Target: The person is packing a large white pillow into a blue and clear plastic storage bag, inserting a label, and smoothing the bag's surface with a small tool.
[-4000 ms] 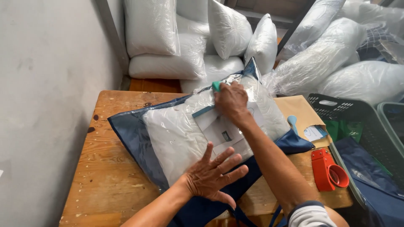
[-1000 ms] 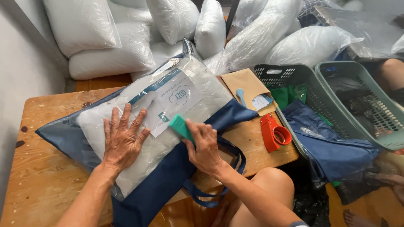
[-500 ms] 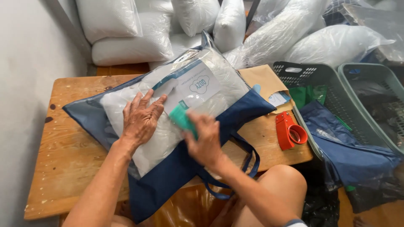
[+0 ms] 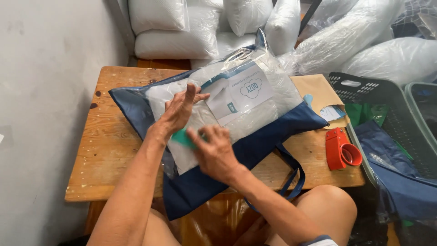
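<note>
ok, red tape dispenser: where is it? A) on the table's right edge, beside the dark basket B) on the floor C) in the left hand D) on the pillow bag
A: the red tape dispenser lies on the wooden table at its right edge, next to the dark basket, clear of both hands.

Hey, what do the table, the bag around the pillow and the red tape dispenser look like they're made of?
Table: bare wood, unfinished-looking, with visible grain, knots and stains.
Bag: clear glossy plastic front, judging by the glare, with a dark blue border and handles that look like fabric.
Tape dispenser: likely hard plastic, smooth and uniformly red.
</note>
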